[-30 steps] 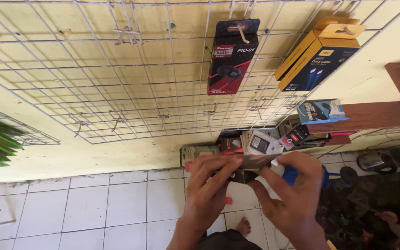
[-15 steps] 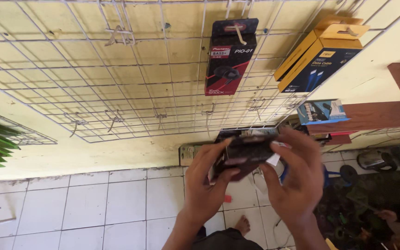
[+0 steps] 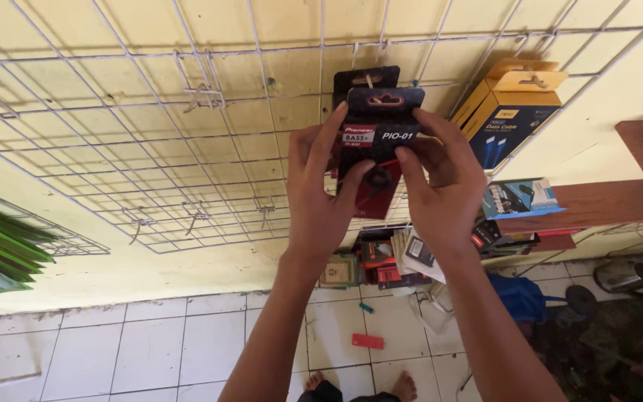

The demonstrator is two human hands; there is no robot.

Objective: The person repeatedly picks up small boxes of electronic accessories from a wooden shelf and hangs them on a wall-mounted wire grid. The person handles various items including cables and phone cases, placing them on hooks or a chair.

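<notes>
Two hands hold one black-and-red earphone pack (image 3: 378,141) up against the white wire grid (image 3: 150,149). The left hand (image 3: 321,193) pinches its 9 o'clock edge, the right hand (image 3: 444,186) its 3 o'clock edge. One like pack (image 3: 359,77) hangs just behind at 12 o'clock. Two yellow-and-blue cable boxes (image 3: 511,112) hang at 2 o'clock.

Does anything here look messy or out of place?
Yes: packaged goods lie heaped against the wall's foot, and a small red packet lies loose on the floor tiles instead of hanging on the wire grid.
</notes>
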